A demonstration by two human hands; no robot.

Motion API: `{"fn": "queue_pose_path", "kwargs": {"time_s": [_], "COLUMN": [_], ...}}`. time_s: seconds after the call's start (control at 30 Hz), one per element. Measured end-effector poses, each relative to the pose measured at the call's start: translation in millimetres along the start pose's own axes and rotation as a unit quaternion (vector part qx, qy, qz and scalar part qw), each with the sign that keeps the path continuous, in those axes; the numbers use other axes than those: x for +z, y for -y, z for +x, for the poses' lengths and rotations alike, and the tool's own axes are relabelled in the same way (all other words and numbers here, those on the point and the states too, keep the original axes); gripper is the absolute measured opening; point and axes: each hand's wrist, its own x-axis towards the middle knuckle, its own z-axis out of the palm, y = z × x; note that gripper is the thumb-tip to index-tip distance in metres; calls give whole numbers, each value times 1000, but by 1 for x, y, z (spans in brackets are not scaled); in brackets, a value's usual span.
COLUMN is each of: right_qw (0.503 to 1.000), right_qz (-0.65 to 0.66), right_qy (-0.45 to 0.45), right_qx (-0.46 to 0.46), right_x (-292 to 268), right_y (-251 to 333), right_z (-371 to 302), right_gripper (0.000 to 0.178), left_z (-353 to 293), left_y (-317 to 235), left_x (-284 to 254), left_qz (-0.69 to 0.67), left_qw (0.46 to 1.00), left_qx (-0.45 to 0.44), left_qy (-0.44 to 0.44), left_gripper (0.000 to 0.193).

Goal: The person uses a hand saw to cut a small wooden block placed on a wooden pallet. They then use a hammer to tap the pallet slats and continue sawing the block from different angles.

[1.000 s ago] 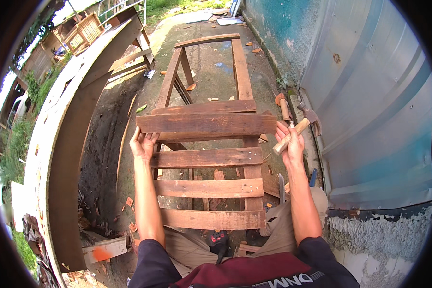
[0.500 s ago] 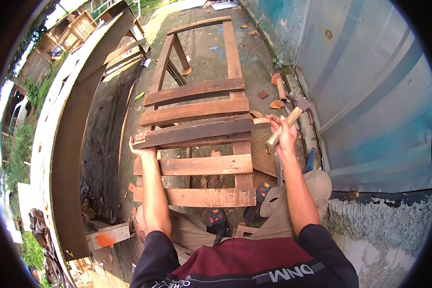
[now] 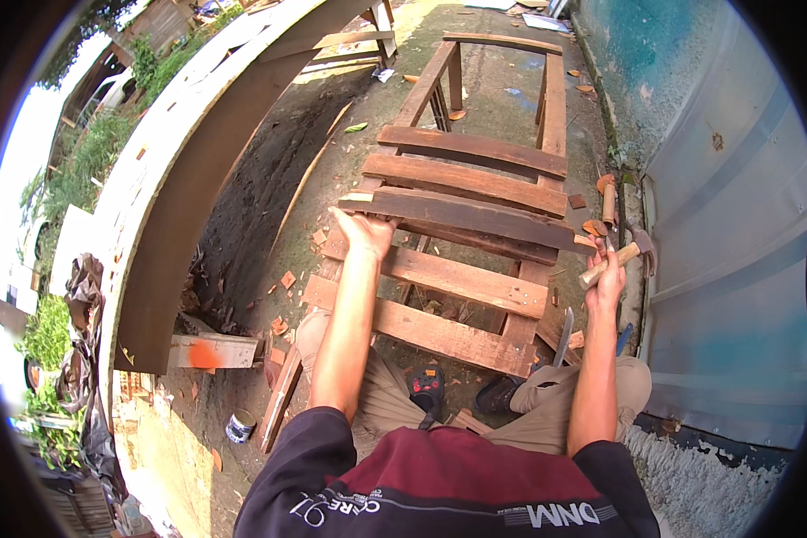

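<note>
A dark brown wooden plank (image 3: 466,217) lies crosswise above the slats of a wooden frame (image 3: 554,117). My left hand (image 3: 368,231) is at the plank's left end, its fingers curled under and partly hidden. At the other end, a pale wood tip (image 3: 585,244) sticks out beside my right hand (image 3: 608,280). That hand is closed round the wooden handle of a claw hammer (image 3: 628,253), its metal head pointing to the right. Whether the right fingers also touch the pale tip, I cannot tell. Nearer me, two lighter slats (image 3: 457,278) cross the frame.
A long board structure (image 3: 197,170) stands along the left. Metal sheeting (image 3: 735,269) lines the right side. On the ground are a small can (image 3: 240,426), a loose wood strip (image 3: 282,399), a wooden cylinder (image 3: 609,202), a grey blade (image 3: 565,334) and scattered wood chips.
The view has turned, so the frame and plank sit further right and slant down to the right. Both hands stay at the plank's ends, and the hammer remains in my right hand.
</note>
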Motion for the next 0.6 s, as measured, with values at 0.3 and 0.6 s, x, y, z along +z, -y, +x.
{"fn": "queue_pose_path", "kwargs": {"time_s": [0.3, 0.6], "right_qw": [997, 992], "right_qz": [76, 108], "right_qy": [-11, -30], "right_qx": [19, 65], "right_x": [-11, 1], "right_y": [-16, 0], "right_z": [6, -3], "right_gripper": [31, 19], "left_z": [-56, -50], "left_y": [76, -27], "left_x": [3, 166], "left_qz": [118, 134], "left_qw": [970, 909], "left_qx": [186, 257], "left_qy": [103, 301], "left_gripper": [66, 42]}}
